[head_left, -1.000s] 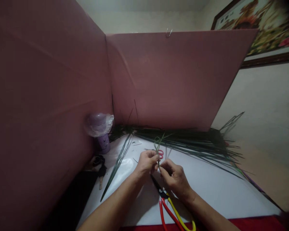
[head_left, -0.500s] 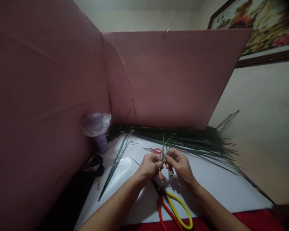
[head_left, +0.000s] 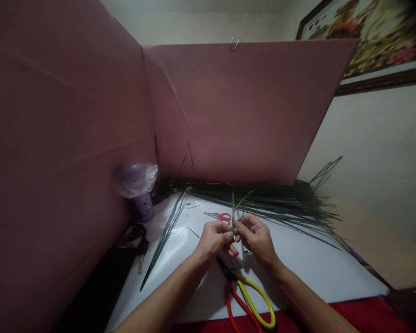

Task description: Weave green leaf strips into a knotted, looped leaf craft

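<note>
My left hand [head_left: 217,236] pinches a small green leaf piece [head_left: 233,213] between thumb and fingers, and narrow tips of it fork upward. Close on the right, my right hand [head_left: 256,235] has its thumb and fingertips pressed together on the same piece. The lower part of the leaf is hidden by my fingers. Just below the hands lie large shears [head_left: 254,296] with one red and one yellow handle. Small scissors with red handles [head_left: 224,217] rest on the white surface behind my left hand.
Long green leaves [head_left: 270,199] are heaped along the back of the white tabletop [head_left: 298,263]. A separate leaf bundle [head_left: 164,240] lies on the left. Beyond it stand a purple cup [head_left: 144,206] with clear plastic over it and keys [head_left: 141,249]. Pink panels [head_left: 229,115] enclose the back and left.
The view has shifted slightly, moving everything a little to the left. Both hands keep their grip on the leaf piece, with only small finger movement.
</note>
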`<state>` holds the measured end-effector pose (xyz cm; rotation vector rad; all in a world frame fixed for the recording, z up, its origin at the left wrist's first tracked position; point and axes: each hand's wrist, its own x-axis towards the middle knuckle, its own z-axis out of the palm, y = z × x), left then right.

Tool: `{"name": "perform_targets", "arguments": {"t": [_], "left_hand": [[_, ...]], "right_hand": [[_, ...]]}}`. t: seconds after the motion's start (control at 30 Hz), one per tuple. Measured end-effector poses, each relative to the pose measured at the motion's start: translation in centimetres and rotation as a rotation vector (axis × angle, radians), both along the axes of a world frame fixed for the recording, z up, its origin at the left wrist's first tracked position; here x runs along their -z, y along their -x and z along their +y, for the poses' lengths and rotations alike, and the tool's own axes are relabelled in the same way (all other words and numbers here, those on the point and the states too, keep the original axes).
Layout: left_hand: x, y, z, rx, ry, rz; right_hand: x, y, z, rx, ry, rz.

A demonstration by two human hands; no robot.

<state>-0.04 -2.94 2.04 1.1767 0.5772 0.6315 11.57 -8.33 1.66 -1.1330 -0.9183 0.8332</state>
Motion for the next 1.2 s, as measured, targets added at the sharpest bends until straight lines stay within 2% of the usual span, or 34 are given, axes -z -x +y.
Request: {"name": "perform_targets", "arguments": {"t": [0.3, 0.43, 0.73, 0.87, 0.97, 1.07, 1.2], "left_hand": [[-0.1, -0.3, 0.0, -0.07, -0.107, 0.077], [0.3, -0.5, 0.1, -0.084, -0.209, 0.156], [0.9, -0.5, 0.1, -0.137, -0.401, 0.241], [0.6, -0.4, 0.0, -0.155, -0.479, 0.251], [0.2, -0.3, -0.2, -0.138, -0.449, 0.243], [0.0, -0.3, -0.2, -0.124, -0.404, 0.219], [0.2, -0.5, -0.1, -0.141, -0.45, 0.199]], "right_hand": [[0.7, -1.1, 0.5, -0.051, 0.041, 0.06], [0.1, -2.0, 0.8, -0.01, 0.021, 0.06], [-1.2, -3.6, 1.5, 0.007, 0.098, -0.106], [-2.3, -3.3, 1.2, -0.007, 0.028, -0.06], [-3.3, -3.2, 0.8, -0.037, -0.053, -0.049], [-3.8, -3.2, 0.5, 0.001, -0.13, -0.064], [-4.1, -2.6, 0.1, 0.054, -0.156, -0.1]]}}
